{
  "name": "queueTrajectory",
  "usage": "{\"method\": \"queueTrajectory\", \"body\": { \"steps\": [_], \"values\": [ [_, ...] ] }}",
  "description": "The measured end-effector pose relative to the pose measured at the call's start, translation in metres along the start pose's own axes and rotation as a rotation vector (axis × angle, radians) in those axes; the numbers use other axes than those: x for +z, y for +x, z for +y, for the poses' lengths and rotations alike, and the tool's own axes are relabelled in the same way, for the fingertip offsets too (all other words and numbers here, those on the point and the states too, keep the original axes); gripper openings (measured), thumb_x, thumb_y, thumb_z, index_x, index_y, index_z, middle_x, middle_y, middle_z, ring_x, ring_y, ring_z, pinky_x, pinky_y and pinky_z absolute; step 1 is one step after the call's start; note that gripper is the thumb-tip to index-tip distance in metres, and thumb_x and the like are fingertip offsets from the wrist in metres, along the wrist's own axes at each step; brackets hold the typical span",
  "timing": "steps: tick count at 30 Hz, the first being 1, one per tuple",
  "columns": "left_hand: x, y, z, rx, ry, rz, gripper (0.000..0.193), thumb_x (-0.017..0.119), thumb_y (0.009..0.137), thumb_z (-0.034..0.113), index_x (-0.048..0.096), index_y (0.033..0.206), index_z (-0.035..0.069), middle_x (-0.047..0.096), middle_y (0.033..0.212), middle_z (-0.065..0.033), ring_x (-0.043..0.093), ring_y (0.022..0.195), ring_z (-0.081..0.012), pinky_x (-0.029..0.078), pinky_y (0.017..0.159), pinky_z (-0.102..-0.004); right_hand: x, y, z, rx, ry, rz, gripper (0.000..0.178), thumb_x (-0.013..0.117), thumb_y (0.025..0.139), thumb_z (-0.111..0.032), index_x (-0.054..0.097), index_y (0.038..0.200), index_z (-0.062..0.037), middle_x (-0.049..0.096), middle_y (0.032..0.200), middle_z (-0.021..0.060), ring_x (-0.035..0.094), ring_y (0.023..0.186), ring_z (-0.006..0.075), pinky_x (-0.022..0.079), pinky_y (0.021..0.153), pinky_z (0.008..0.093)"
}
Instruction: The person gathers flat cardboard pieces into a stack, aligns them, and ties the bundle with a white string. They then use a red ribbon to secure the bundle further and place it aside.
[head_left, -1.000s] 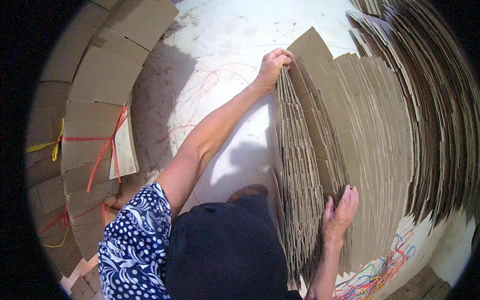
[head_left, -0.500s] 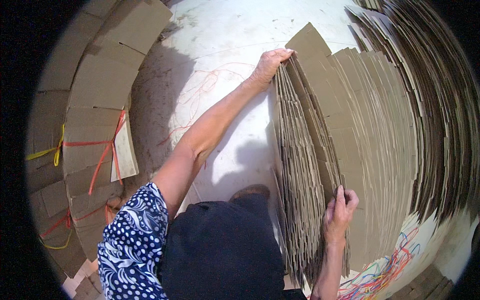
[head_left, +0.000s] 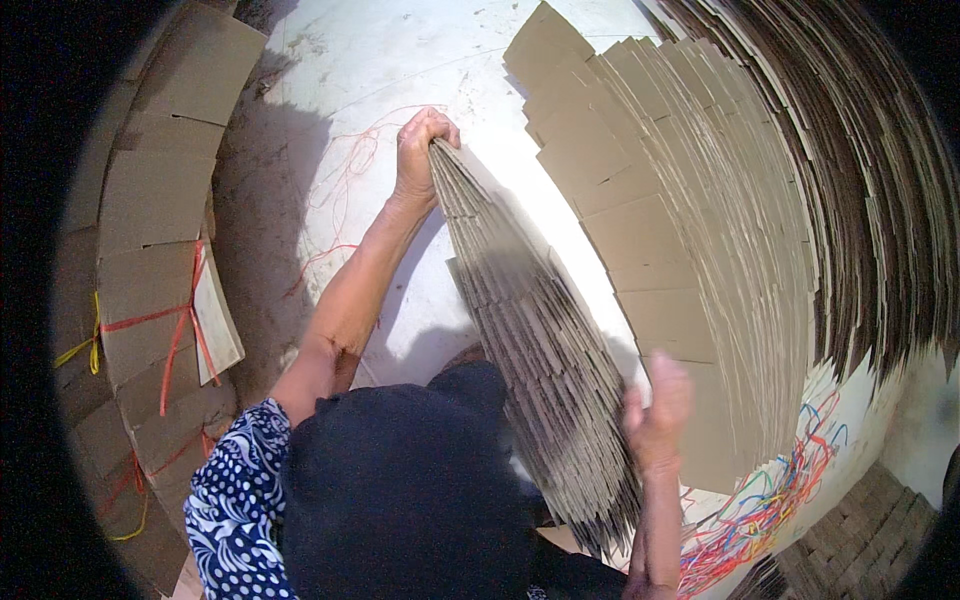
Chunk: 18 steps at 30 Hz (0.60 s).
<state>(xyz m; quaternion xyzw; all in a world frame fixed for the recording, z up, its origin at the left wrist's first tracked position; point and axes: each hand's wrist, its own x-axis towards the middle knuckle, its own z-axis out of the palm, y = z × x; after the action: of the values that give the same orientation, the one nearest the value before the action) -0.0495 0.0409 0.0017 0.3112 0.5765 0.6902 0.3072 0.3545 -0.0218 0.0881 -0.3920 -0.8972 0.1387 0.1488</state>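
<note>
My left hand (head_left: 426, 150) is closed round the far top corner of a thick bundle of flattened cardboard boxes (head_left: 540, 330). The bundle stands on edge and slants from far left to near right, its layered edges upward. Beside its near right end, my right hand (head_left: 660, 412) is raised with thumb and fingers apart, blurred by motion and holding nothing that I can see. To the right leans a separate row of flattened cardboard boxes (head_left: 640, 240), with a strip of pale floor between it and the bundle.
Cardboard bundles (head_left: 160, 200) tied with red string (head_left: 150, 321) and yellow string (head_left: 95, 345) line the left. More dark-edged cardboard (head_left: 860, 180) stands at far right. A tangle of coloured strings (head_left: 760, 525) lies at lower right. Thin red string (head_left: 345, 170) trails over the pale floor (head_left: 400, 60).
The bundle has shifted left, away from the row on the right, its far end in my left hand. My right hand has let go of the cardboard and opened.
</note>
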Motion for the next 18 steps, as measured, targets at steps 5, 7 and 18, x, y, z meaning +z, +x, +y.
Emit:
{"method": "queueTrajectory", "body": {
  "steps": [5,7,18],
  "values": [
    [0.003,0.000,-0.004,-0.047,-0.077,0.011,0.021,0.044,0.076,0.014,0.047,0.058,0.003,0.047,0.064,-0.0052,0.044,0.061,-0.0130,0.037,0.061,-0.0247,-0.001,0.008,0.039,0.300,-0.335,0.083,0.057,0.067,0.076,-0.010,0.043,0.126,0.0037,0.052,0.112,0.0214,0.050,0.101,0.0361,0.041,0.085,0.0438],
    [-0.002,0.001,-0.007,-0.067,-0.098,0.010,0.019,0.044,0.076,0.015,0.045,0.061,0.004,0.048,0.065,-0.0057,0.044,0.062,-0.0143,0.038,0.063,-0.0264,0.000,0.006,0.033,0.335,-0.310,0.063,0.060,0.068,0.076,-0.010,0.041,0.128,0.0037,0.052,0.110,0.0209,0.050,0.099,0.0361,0.040,0.085,0.0441],
    [0.001,-0.002,0.001,-0.137,-0.170,0.038,0.014,0.044,0.075,0.013,0.046,0.063,0.004,0.049,0.062,-0.0050,0.044,0.058,-0.0127,0.038,0.059,-0.0248,-0.018,-0.005,0.004,0.067,-0.357,0.049,0.058,0.073,0.067,-0.006,0.051,0.121,-0.0050,0.053,0.117,0.0197,0.051,0.106,0.0362,0.041,0.091,0.0448]
  ]
}}
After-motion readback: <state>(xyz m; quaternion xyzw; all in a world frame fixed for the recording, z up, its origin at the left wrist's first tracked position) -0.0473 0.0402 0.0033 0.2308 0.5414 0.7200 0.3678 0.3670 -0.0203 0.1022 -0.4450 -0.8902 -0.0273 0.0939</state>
